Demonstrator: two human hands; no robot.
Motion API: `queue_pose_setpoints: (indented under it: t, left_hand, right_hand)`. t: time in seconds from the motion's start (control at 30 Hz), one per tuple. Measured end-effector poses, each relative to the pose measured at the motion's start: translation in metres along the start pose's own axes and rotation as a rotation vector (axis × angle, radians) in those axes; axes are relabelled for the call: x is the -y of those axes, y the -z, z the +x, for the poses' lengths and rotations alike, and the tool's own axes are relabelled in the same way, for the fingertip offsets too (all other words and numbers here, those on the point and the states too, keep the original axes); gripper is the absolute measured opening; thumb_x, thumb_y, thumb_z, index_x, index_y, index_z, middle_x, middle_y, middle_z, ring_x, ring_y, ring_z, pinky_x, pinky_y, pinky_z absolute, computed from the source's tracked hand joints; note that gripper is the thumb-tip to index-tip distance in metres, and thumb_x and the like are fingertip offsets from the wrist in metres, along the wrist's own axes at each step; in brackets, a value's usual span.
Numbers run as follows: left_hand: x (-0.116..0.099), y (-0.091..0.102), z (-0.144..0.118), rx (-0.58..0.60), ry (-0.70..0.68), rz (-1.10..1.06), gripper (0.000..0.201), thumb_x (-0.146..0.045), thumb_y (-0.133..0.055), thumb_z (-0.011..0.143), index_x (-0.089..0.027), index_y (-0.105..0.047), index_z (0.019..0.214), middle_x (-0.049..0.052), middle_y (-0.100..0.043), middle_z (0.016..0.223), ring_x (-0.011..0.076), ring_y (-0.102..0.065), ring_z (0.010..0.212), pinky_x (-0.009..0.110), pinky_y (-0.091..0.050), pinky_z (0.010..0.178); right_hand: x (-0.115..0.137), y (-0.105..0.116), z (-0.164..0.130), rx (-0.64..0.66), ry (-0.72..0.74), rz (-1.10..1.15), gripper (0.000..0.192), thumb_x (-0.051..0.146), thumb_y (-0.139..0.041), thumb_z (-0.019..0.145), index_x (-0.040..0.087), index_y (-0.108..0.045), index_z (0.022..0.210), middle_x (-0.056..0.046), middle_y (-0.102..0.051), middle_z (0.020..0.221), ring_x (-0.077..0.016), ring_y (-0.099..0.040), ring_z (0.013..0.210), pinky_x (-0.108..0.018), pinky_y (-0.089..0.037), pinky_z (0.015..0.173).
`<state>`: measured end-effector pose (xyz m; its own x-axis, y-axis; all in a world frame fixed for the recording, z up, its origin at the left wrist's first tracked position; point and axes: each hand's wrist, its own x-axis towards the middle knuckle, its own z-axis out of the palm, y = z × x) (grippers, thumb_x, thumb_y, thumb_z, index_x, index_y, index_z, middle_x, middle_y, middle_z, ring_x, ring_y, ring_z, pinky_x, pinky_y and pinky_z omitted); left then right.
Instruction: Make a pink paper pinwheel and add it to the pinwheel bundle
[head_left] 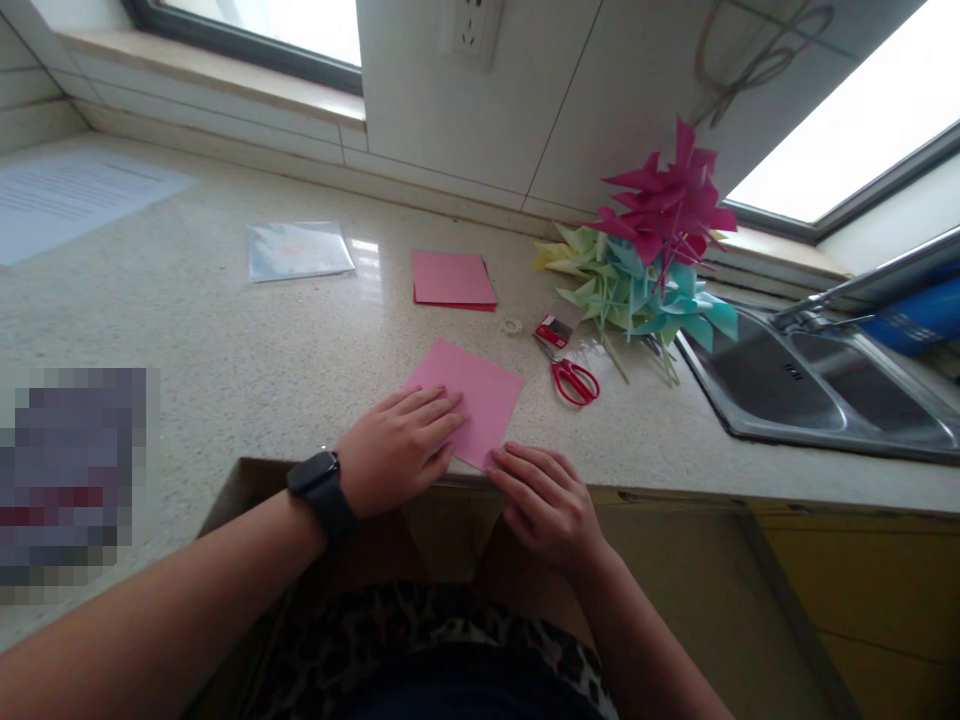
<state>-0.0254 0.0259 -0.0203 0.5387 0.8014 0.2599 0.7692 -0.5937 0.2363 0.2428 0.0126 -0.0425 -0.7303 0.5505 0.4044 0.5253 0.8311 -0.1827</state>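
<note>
A square sheet of pink paper (pixel 484 400) lies turned at an angle by the counter's front edge. My left hand (pixel 405 440), with a dark watch on its wrist, rests over the sheet's left side, fingers stretched out flat. At the sheet's near right corner is my right hand (pixel 551 500), its fingers together and closed on that corner. The right thumb is partly hidden under the fingers. Beyond the sheet sits a stack of pink and red paper squares (pixel 454 278). Red-handled scissors (pixel 574 382) lie to the right of the sheet.
Paper pinwheels (pixel 675 220) in pink, blue, green and yellow bunch near the wall, left of a steel sink (pixel 787 385). A small red packet (pixel 553 330) and a whitish ring-shaped coil (pixel 511 326) lie near the scissors. Further left are a clear packet (pixel 298 252) and printed paper (pixel 75 195).
</note>
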Motion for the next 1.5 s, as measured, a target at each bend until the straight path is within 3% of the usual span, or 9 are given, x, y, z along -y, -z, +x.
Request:
queue_pose_setpoints:
  t: [0.63,1.5]
  left_hand:
    - [0.0,0.002,0.001,0.001,-0.011,0.006,0.046,-0.028,-0.052,0.095,-0.02,-0.055,0.14,0.009,-0.054,0.148,0.0306,-0.048,0.137,0.051,-0.039,0.113]
    - [-0.001,0.001,0.0,0.011,-0.009,0.011,0.046,-0.029,-0.051,0.095,-0.021,-0.055,0.14,0.007,-0.053,0.149,0.0293,-0.047,0.138,0.05,-0.037,0.114]
  right_hand:
    - [0.008,-0.003,0.004,-0.082,0.001,-0.03,0.042,0.013,-0.058,0.089,0.017,-0.062,0.13,-0.008,-0.067,0.131,-0.0264,-0.058,0.123,-0.046,-0.047,0.101]
    - [0.032,-0.019,0.007,-0.184,-0.158,-0.139,0.046,0.009,-0.057,0.085,0.015,-0.063,0.131,-0.01,-0.067,0.129,-0.0276,-0.058,0.123,-0.048,-0.046,0.105]
